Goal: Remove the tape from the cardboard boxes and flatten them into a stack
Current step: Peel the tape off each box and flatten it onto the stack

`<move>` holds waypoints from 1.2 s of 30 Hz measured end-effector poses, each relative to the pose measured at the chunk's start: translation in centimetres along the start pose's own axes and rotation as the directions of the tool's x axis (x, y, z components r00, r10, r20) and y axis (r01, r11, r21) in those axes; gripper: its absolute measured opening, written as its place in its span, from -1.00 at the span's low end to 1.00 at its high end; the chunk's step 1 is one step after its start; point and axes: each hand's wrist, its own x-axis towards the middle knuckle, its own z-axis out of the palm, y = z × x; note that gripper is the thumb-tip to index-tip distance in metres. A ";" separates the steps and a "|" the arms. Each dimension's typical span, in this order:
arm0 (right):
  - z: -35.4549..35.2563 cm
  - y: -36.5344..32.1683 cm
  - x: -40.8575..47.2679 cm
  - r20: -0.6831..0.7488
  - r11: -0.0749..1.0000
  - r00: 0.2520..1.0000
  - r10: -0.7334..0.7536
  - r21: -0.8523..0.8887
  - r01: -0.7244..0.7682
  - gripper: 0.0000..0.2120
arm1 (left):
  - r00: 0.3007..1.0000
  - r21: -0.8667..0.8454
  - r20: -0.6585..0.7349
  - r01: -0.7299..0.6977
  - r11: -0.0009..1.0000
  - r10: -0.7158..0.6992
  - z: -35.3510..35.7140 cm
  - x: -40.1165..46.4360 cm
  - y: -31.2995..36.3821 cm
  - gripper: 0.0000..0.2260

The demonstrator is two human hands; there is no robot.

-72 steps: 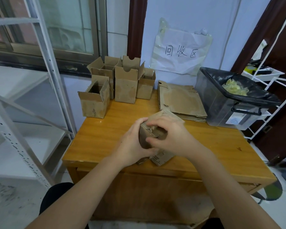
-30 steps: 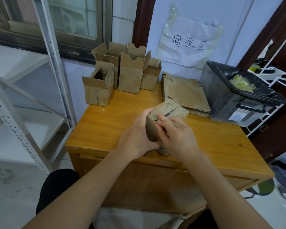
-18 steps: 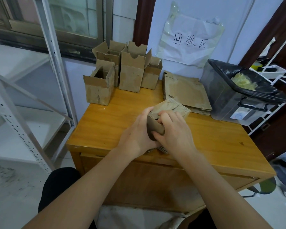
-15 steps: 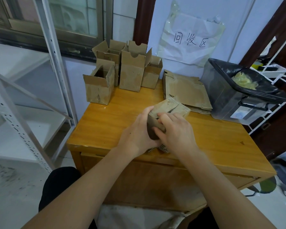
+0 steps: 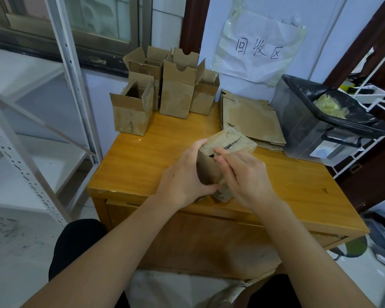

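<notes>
Nearest the camera, two bare forearms are reaching forward over the front edge of a wooden table [image 5: 142,165]. The left hand [image 5: 182,176] is wrapping round the left side of a small cardboard box [image 5: 229,143], thumb curling under its lower corner and fingers curling over its top edge. The right hand [image 5: 247,176] is lying against the box's right face, its fingers bending in toward the top seam; whether they are pinching tape there cannot be told, as the fingertips are hiding the spot. The box is being held tilted just above the table near its front middle, with a dark slit showing across its upper face.

Just behind the box, toward the right, a stack of flattened cardboard [image 5: 251,118] is lying flat on the table, its near edge almost touching the held box. Farther right, a grey bin [image 5: 307,130] lined with a black bag is standing on the table's corner, with a pale yellowish tangle [image 5: 329,105] sitting inside it.

At the table's far left, four open boxes [image 5: 178,92] are standing upright in a tight cluster, flaps up, one of them [image 5: 131,112] set forward of the others. Behind them, a crumpled paper sign [image 5: 258,50] with handwritten characters is hanging on the wall. A white metal shelf frame [image 5: 69,63] is standing to the left of the table, and another white rack [image 5: 373,94] is showing at the right edge.
</notes>
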 end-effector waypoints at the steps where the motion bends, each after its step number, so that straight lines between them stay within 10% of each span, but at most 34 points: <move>1: 0.0 -0.1 0.0 -0.008 1.000 1.000 0.000 0.004 0.000 -0.67 | 1.000 -0.004 0.003 -0.001 1.000 0.001 0.0 0.0 0.0 0.07; 9: -0.7 0.4 1.7 -0.002 0.991 0.993 0.119 0.057 -0.119 -0.71 | 1.000 -0.014 0.011 0.005 1.000 -0.005 0.0 0.1 -0.1 0.06; 19: -2.3 0.9 4.1 0.370 0.935 0.909 0.191 0.214 -0.284 -0.82 | 0.999 -0.019 0.036 -0.012 1.000 0.013 -0.3 0.2 -0.2 0.07; 29: -1.5 2.6 4.5 0.131 0.990 0.986 0.105 0.078 -0.116 -0.93 | 0.997 -0.061 0.075 -0.017 0.998 0.021 -0.8 0.5 -0.1 0.05; 36: -1.1 2.2 4.4 0.232 0.966 0.961 0.149 0.173 -0.192 -0.88 | 0.997 0.092 0.067 -0.051 0.994 0.045 -1.2 0.7 0.0 0.06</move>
